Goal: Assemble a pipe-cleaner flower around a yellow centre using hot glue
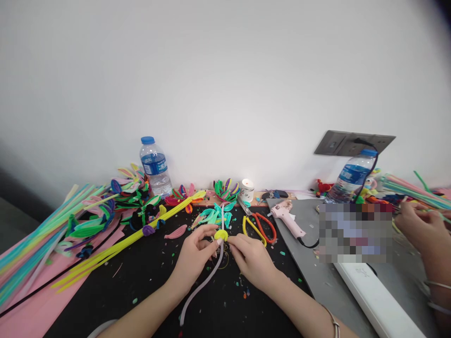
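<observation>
A small yellow coil (221, 235) sits between my two hands above the black mat (155, 300). My left hand (199, 249) pinches it from the left with thumb and fingers. From the right, the fingertips of my right hand (252, 256) press against its edge. A pale lilac fuzzy stem (202, 290) passes by the coil, curving down toward the front and rising behind it. Teal looped stems (211, 216) lie just beyond my hands. Scissors with yellow and red handles (260, 229) rest behind my right hand.
Bundled colored stems (45, 234) and yellow stems (130, 231) lie left. A water bottle (155, 166) stands near the wall. To the right are a pink glue gun (289, 220), another bottle (352, 176), a white box (380, 300) and another person's hand (417, 225).
</observation>
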Demonstrator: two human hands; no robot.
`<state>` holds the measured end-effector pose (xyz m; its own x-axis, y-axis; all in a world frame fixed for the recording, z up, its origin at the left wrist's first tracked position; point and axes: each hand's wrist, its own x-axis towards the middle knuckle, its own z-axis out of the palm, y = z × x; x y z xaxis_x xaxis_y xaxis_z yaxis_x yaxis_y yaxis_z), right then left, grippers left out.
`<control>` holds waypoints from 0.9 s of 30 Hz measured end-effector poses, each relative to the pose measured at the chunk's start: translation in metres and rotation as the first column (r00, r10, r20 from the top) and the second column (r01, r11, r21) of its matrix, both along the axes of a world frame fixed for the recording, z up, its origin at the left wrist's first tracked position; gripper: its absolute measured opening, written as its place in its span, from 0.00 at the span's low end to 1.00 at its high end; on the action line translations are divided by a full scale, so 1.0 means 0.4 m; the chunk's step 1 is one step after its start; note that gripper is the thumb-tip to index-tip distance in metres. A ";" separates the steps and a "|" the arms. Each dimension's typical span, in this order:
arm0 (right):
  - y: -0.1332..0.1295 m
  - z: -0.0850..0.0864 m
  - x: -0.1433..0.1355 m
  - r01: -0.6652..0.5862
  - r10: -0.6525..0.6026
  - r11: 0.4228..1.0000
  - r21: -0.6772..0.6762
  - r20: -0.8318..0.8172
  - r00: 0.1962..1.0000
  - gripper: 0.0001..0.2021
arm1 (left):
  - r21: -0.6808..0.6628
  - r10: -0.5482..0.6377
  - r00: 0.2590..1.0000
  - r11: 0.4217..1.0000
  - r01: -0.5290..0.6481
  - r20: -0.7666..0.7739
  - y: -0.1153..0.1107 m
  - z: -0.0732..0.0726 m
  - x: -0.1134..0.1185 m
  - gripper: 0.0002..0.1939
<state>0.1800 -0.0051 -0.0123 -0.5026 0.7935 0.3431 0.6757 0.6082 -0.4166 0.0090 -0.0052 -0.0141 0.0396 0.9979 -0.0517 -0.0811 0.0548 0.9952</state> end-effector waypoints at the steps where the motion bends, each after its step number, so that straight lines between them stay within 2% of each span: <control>1: 0.001 0.000 0.000 0.000 0.000 1.000 -0.004 -0.004 1.000 0.11 | 0.001 0.001 1.000 1.000 -0.001 -0.006 0.001 -0.003 -0.001 0.19; 8: -0.002 0.003 -0.004 -0.013 0.012 1.000 -0.020 -0.036 0.999 0.11 | 0.016 0.006 1.000 1.000 -0.005 -0.009 0.002 -0.017 -0.006 0.17; 19: -0.001 0.004 -0.011 -0.041 0.038 0.998 -0.040 -0.071 0.997 0.11 | -0.035 -0.015 0.999 0.999 0.016 0.045 0.000 -0.003 -0.003 0.16; 27: 0.004 -0.001 -0.004 -0.007 -0.004 0.998 -0.061 -0.176 0.984 0.09 | -0.098 -0.043 0.992 0.994 0.055 0.122 0.001 -0.001 -0.004 0.18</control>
